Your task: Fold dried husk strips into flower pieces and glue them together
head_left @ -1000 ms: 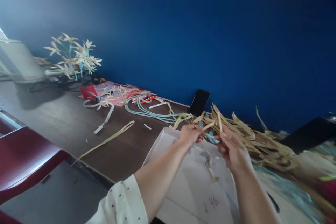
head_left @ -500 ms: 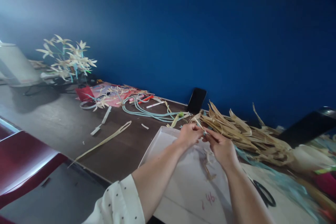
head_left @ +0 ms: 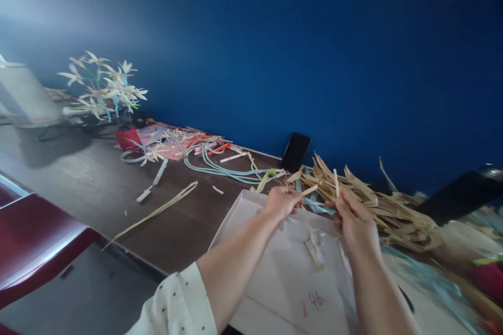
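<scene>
Over the far end of a white shallow box (head_left: 267, 277), my left hand (head_left: 283, 202) pinches a narrow pale corn husk strip (head_left: 309, 190) that points up to the right. A short gap to the right, my right hand (head_left: 357, 222) grips another corn husk strip (head_left: 336, 184), which stands almost upright. Both hands are closed, with the strips apart from each other. Inside the box lie a few thin husk scraps (head_left: 314, 248) and a red handwritten number. Behind my right hand spreads a heap of dry corn husks (head_left: 369, 196).
A black phone (head_left: 295, 152) leans on the blue partition (head_left: 251, 63). Pale blue cord (head_left: 220, 169) and a split husk strip (head_left: 157, 210) lie on the dark table, left of the box. Farther left stands a husk-flower arrangement (head_left: 112, 86). A dark cylinder (head_left: 459, 193) is at right.
My hands, close together before, have drawn apart, mostly by my right hand moving right. A separate strip now shows in each. My right forearm now covers most of the black scissor handles.
</scene>
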{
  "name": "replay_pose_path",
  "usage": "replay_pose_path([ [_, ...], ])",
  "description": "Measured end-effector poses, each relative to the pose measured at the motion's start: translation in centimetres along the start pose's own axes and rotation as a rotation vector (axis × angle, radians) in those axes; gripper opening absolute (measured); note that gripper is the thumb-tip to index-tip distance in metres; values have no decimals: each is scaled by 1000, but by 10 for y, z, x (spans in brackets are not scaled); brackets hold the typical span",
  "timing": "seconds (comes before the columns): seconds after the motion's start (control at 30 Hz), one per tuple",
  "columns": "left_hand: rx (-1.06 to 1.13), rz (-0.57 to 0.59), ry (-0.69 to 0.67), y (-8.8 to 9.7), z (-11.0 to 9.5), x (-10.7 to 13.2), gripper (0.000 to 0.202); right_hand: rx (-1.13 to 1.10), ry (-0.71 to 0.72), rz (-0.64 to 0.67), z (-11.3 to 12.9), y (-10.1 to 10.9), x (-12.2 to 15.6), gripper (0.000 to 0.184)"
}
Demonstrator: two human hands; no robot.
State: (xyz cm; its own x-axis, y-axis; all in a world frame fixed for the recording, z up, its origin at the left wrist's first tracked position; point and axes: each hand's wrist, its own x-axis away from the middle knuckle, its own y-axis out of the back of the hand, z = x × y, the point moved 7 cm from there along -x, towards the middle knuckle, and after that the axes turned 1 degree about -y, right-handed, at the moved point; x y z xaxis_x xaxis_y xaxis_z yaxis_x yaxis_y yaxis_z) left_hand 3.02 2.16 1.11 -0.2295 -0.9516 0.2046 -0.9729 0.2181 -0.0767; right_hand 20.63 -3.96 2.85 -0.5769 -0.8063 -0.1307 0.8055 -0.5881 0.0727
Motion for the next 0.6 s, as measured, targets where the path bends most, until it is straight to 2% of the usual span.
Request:
replay_pose_path([
  [0.1, 27, -17, 33, 3, 0, 1, 11, -199, -106, 215, -2, -21, 8, 65],
  [0.2, 34, 14, -21, -1, -3, 2, 14, -153, -180, 398, -3, -41, 20, 67],
  [0.27, 33, 55, -76, -4, -6, 3, 14, -101, -197, 455, -6, -48, 23, 64],
  [0.33, 7, 68, -111, -6, -7, 3, 14, -63, -190, 440, -8, -48, 22, 61],
  [0.6, -94, 27, -128, -6, -1, -1, 16, 93, -58, 230, -15, -34, 8, 56],
])
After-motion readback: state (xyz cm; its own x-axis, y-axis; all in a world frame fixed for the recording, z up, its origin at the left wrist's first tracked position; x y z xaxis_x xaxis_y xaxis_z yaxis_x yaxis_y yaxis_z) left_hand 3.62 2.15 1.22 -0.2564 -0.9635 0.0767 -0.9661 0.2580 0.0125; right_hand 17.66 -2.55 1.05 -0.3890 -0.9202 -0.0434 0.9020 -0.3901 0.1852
